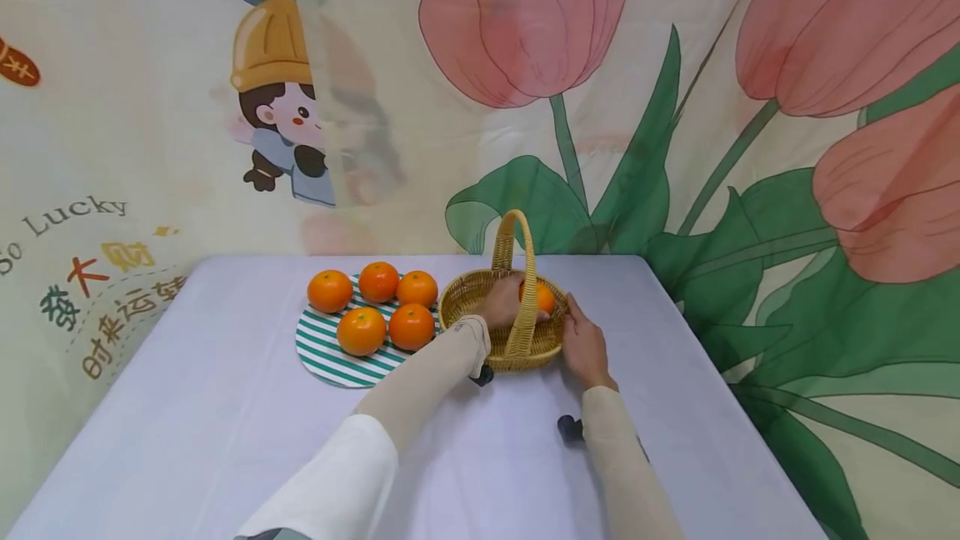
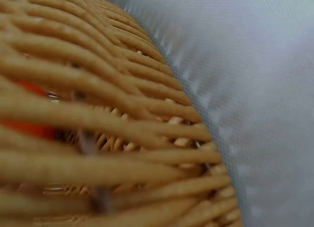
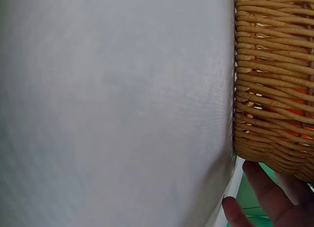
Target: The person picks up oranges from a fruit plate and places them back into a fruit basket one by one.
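Note:
A yellow wicker basket (image 1: 517,361) with a tall arched handle stands on the table. Reaching inside it under the handle, my left hand (image 1: 501,302) holds an orange (image 1: 545,298) in the basket's right half; the handle covers part of the fruit. My right hand (image 1: 587,347) rests against the outside of the basket's right end, fingertips at the rim. From the right wrist, its extended fingers (image 3: 265,190) show beside the woven wall. Only the basket's weave (image 2: 113,70) fills most of the left wrist view, with orange peel glimpsed through gaps.
Left of the basket lies a round green-and-white striped mat (image 1: 330,357) bearing several more oranges (image 1: 362,332). A white cloth covers the table (image 1: 225,415). Behind it hangs a printed curtain (image 1: 390,148) with tulips and a cartoon figure.

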A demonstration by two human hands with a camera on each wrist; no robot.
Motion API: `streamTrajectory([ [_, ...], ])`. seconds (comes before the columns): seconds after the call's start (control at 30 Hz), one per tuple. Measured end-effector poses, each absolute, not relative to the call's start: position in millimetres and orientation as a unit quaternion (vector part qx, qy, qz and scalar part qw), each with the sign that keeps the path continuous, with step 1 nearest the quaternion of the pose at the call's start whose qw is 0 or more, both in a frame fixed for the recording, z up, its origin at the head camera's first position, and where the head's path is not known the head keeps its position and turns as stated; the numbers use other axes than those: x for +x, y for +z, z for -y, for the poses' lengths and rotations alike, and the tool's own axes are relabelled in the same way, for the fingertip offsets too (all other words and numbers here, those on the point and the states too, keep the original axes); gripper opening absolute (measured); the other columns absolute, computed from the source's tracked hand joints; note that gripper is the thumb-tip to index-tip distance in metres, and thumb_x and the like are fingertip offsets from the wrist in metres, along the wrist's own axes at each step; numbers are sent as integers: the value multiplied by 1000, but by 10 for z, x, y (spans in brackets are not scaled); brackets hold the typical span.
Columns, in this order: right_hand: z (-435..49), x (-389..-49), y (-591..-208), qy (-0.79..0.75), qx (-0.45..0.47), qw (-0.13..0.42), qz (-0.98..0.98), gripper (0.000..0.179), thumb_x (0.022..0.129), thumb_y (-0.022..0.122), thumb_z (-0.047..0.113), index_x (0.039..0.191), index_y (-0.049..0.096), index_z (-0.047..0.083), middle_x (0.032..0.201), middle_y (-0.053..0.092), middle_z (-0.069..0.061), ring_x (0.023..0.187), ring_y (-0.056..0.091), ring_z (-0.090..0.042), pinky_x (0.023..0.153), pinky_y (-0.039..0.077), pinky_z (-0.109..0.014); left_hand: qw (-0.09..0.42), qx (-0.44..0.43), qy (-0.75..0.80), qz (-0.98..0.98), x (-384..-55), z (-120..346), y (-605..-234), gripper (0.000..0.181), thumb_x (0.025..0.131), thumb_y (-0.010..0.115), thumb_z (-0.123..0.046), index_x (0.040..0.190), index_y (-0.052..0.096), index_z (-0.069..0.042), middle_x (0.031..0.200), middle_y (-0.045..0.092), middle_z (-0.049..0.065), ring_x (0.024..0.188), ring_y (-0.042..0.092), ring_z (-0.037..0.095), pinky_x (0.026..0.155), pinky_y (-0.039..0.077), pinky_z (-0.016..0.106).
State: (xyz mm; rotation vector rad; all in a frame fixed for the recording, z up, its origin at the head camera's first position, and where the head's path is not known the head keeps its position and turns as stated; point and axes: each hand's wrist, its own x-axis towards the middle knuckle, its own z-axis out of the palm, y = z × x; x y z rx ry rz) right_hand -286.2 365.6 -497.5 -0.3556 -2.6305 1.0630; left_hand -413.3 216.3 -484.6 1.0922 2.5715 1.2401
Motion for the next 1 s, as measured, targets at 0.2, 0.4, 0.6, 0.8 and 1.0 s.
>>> streamTrajectory([
  [0.2,-3636,-2863,-4996,358,-131,153,912,48,106,32,24,154,30,19,151,39,-9,128,48,-27,105,39,-48,41,374,413,-829,-4129,-2155,-4863,58,76,83,-38,116,57,-5,96,60,4,81,57,17,72,49,29],
  [0.4,-3623,-2860,-5012,350,-129,149,916,48,105,32,24,153,33,16,150,40,-10,134,43,-29,108,35,-49,47,373,424,-824,-4123,-2136,-4917,59,73,87,-33,117,57,-5,95,60,4,83,58,18,74,49,32],
  [0.6,-3621,-2854,-4980,352,-129,155,914,48,105,32,22,152,34,15,150,40,-10,134,42,-30,108,35,-50,46,372,419,-827,-4134,-2157,-4911,63,74,86,-34,121,56,-5,97,60,4,85,58,18,76,49,31],
  [0.8,-3617,-2838,-4975,358,-128,154,912,48,106,31,24,153,33,16,151,39,-9,135,41,-28,108,35,-49,57,370,419,-827,-4133,-2156,-4894,61,73,87,-31,119,57,-5,97,60,5,84,57,19,74,49,32],
  [1.0,-3653,-2844,-4978,354,-132,143,915,48,105,30,25,154,31,20,151,39,-9,134,42,-28,108,36,-48,56,376,417,-826,-4146,-2134,-4848,65,72,87,-35,122,58,-5,104,63,5,89,59,18,79,50,30],
])
